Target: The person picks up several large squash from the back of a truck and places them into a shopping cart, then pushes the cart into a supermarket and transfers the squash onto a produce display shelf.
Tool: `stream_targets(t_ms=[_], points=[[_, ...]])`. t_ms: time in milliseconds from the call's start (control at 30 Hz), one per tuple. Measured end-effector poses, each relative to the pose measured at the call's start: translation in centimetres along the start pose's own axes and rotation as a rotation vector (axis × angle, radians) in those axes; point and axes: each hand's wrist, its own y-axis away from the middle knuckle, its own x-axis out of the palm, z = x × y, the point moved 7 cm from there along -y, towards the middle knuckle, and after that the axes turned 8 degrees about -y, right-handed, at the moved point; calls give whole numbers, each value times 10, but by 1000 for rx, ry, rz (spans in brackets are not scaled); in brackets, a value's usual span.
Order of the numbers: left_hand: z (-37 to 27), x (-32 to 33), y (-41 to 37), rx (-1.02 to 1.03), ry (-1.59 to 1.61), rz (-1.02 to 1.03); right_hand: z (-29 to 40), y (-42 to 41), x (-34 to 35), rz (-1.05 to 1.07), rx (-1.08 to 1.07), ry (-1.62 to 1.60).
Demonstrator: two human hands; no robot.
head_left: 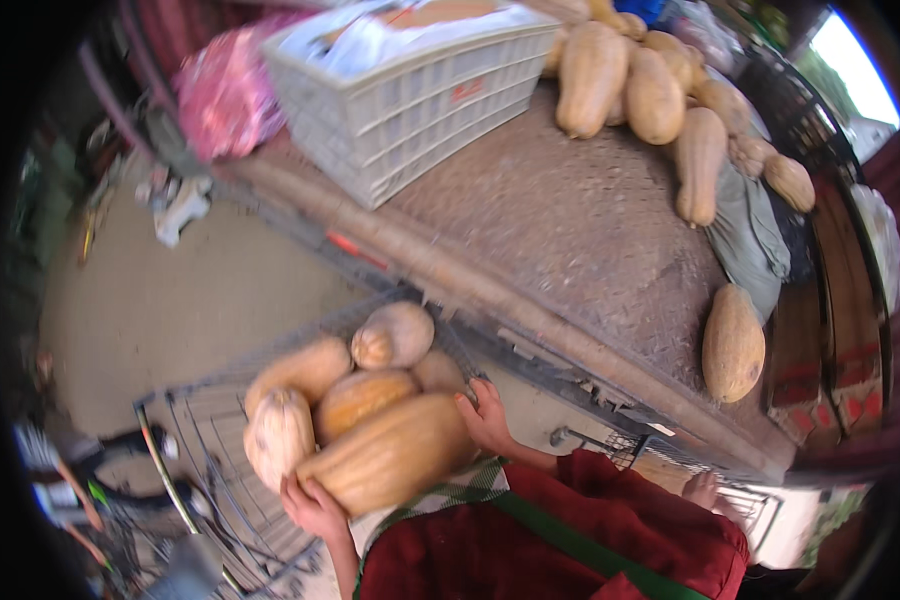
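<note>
My left hand (313,508) and my right hand (486,417) grip a large tan squash (397,454) from its two ends. It is held close to my apron, above a wire cart (195,431). Just beyond it, several other squashes are heaped on the cart, among them a pale ribbed one (279,439), a smooth orange-tan one (300,371) and one with its end toward me (395,334). Motion blur softens the held squash, and its underside is hidden.
A rusty truck bed (495,225) runs diagonally beyond the cart. On it stand a grey plastic crate (435,120), piled squashes (592,79), a lone squash (733,345) and cardboard boxes (855,375). A pink bag (229,94) sits left of the crate. Someone's arm (82,495) shows lower left.
</note>
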Motion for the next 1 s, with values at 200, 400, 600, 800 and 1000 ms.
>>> stream_targets(t_ms=[200, 400, 600, 800, 1000], points=[[-82, 22, -20, 238, 38, 14, 112, -184, -147, -442, -282, -146], [-227, 31, -40, 477, 387, 167, 112, -379, -262, -689, -192, -94], [-277, 48, -50, 341, 646, 326, 50, -524, -262, -630, -96, -22], [-302, 55, -57, 247, 641, 412, 34, -554, -284, -452, -148, -458], [-337, 95, -79, 254, 873, 467, 46, -508, -246, -331, -44, -780]])
